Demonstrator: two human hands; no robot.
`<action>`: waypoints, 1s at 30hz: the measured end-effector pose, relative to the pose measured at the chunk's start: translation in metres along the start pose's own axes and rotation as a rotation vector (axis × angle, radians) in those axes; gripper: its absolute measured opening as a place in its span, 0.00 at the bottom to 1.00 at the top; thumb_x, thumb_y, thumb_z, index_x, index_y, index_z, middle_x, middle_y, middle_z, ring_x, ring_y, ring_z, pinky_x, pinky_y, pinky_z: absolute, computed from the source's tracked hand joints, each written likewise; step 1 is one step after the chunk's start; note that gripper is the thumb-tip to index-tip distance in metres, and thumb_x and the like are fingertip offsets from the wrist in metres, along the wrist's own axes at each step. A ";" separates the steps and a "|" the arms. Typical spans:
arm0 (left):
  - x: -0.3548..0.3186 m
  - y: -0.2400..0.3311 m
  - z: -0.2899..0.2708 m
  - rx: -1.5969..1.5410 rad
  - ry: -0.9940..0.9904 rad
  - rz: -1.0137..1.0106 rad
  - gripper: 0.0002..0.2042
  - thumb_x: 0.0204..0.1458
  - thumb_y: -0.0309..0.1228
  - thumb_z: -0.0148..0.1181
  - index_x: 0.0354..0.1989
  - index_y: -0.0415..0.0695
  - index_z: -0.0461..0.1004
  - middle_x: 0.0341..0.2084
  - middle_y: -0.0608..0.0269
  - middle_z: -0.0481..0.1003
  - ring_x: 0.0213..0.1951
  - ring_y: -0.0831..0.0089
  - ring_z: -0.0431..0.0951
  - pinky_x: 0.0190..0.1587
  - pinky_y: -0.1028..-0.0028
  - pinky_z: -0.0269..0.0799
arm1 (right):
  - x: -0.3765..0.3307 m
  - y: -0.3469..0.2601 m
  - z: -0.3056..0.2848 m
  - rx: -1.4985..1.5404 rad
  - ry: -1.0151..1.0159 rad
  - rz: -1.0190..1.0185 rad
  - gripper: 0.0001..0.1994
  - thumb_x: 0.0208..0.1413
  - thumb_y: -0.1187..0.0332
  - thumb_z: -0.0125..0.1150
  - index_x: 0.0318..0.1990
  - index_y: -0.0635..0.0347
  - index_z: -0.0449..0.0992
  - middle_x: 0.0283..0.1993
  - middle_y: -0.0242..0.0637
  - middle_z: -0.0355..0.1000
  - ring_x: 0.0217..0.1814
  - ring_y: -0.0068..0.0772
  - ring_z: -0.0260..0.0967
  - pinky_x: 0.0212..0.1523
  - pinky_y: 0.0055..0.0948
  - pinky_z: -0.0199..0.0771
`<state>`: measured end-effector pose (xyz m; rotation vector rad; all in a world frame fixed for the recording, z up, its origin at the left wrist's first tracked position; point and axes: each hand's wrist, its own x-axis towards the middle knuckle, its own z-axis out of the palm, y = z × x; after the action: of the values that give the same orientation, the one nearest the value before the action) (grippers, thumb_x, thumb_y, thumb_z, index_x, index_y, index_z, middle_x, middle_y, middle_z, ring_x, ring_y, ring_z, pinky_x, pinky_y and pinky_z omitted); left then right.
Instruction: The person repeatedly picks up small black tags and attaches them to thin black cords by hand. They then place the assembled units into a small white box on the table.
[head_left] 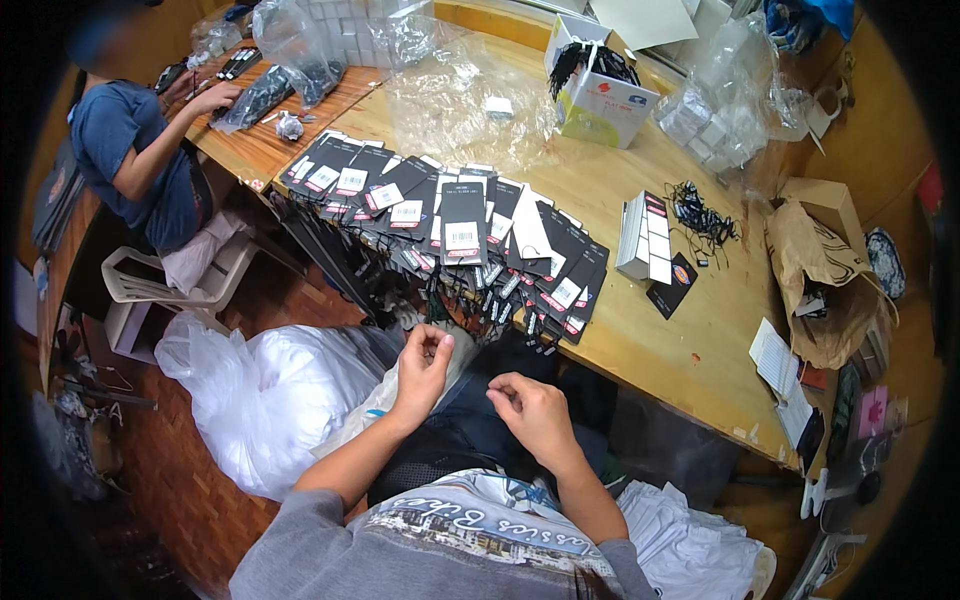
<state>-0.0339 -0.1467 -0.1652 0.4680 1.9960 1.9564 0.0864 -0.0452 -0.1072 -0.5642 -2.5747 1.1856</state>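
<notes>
My left hand [422, 368] hovers over my lap, just off the table's front edge, fingers curled in and thumb against them. Lower and to its right is my right hand [532, 408], with thumb and fingertips pinched. If either one holds a thin cord or something small, I cannot make it out. Closest to both hands is a spread of black hang tags [462, 222] with white barcode labels, fanned along the table edge. Their black strings [490, 290] dangle over that edge. A white blank tag [530, 222] lies among them.
The wooden table [700, 350] also bears a tag stack [646, 238], tangled black strings [702, 220] and a white box [603, 108] of cords. A paper bag [825, 290] stands right. White plastic bags [290, 390] fill the floor at left. A co-worker [135, 150] sits at far left.
</notes>
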 end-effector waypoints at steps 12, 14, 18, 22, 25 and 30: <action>-0.005 -0.022 0.025 0.155 0.031 -0.033 0.25 0.43 0.36 0.56 0.45 0.38 0.53 0.44 0.53 0.58 0.47 0.66 0.59 0.48 0.71 0.54 | 0.018 0.098 -0.001 0.176 -0.074 0.128 0.45 0.24 0.54 0.68 0.51 0.71 0.55 0.49 0.50 0.59 0.53 0.39 0.55 0.52 0.28 0.53; -0.005 -0.034 0.024 0.149 0.073 0.007 0.21 0.42 0.29 0.54 0.43 0.38 0.54 0.41 0.54 0.58 0.45 0.66 0.59 0.47 0.71 0.53 | 0.028 0.102 0.008 0.212 -0.068 0.069 0.44 0.24 0.50 0.67 0.48 0.73 0.56 0.46 0.51 0.61 0.49 0.39 0.58 0.50 0.28 0.55; 0.001 -0.054 0.000 0.112 0.331 0.061 0.17 0.39 0.17 0.46 0.40 0.40 0.55 0.35 0.57 0.58 0.40 0.68 0.60 0.45 0.74 0.54 | 0.052 0.071 0.004 0.164 -0.348 0.351 0.34 0.28 0.43 0.63 0.30 0.73 0.70 0.30 0.41 0.68 0.34 0.28 0.64 0.40 0.25 0.60; 0.053 -0.067 -0.057 0.141 0.708 0.175 0.19 0.39 0.14 0.43 0.42 0.41 0.53 0.37 0.59 0.57 0.42 0.71 0.60 0.46 0.76 0.54 | 0.070 0.045 0.007 0.124 -0.550 0.479 0.32 0.35 0.40 0.54 0.19 0.70 0.72 0.20 0.33 0.66 0.27 0.22 0.61 0.33 0.22 0.61; 0.110 -0.069 -0.115 -0.178 0.811 0.156 0.21 0.45 0.22 0.47 0.49 0.39 0.50 0.46 0.56 0.55 0.48 0.70 0.58 0.50 0.76 0.52 | 0.075 0.039 0.017 0.241 -0.555 0.461 0.31 0.41 0.42 0.50 0.22 0.70 0.72 0.23 0.33 0.66 0.30 0.23 0.61 0.37 0.22 0.60; 0.176 -0.070 -0.173 -0.295 0.582 0.032 0.29 0.50 0.47 0.44 0.53 0.40 0.47 0.50 0.56 0.55 0.52 0.70 0.55 0.52 0.74 0.50 | 0.083 0.032 0.028 0.493 -0.508 0.392 0.29 0.44 0.48 0.52 0.44 0.67 0.66 0.47 0.38 0.62 0.50 0.25 0.54 0.53 0.22 0.49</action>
<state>-0.2687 -0.2264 -0.2302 -0.1665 1.9403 2.5684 0.0094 -0.0083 -0.1439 -0.7436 -2.4408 2.2645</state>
